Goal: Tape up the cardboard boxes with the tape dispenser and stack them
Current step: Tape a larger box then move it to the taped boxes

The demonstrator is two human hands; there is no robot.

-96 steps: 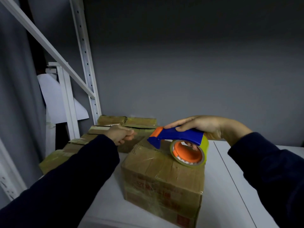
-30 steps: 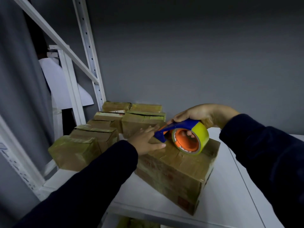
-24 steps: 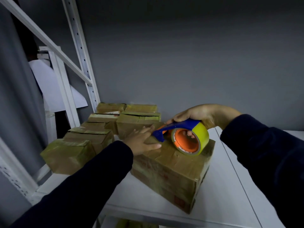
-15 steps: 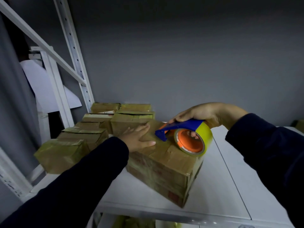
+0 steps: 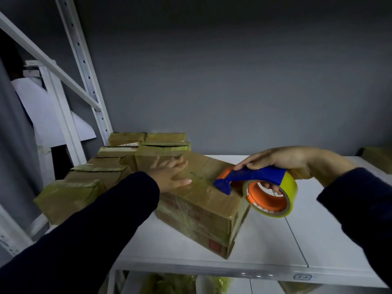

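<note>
On box (image 5: 209, 169) top | left hand (image 5: 172, 177) flat, pressing | right hand (image 5: 283, 159) grips tape dispenser (image 5: 255, 176)

I am pressing my left hand (image 5: 172, 176) flat, fingers straight, on top of the cardboard box (image 5: 203, 204) that is sitting skewed on the white shelf (image 5: 275, 242). My right hand (image 5: 282, 159) is gripping the blue-and-orange tape dispenser (image 5: 252, 176) from above, fingers curling through the orange core of its yellow tape roll (image 5: 291, 187). The dispenser's blue nose is touching the box top near its right edge, the roll is hanging just past that edge, and more taped boxes (image 5: 99, 175) are lying packed together to the left beside the white upright (image 5: 84, 66).
</note>
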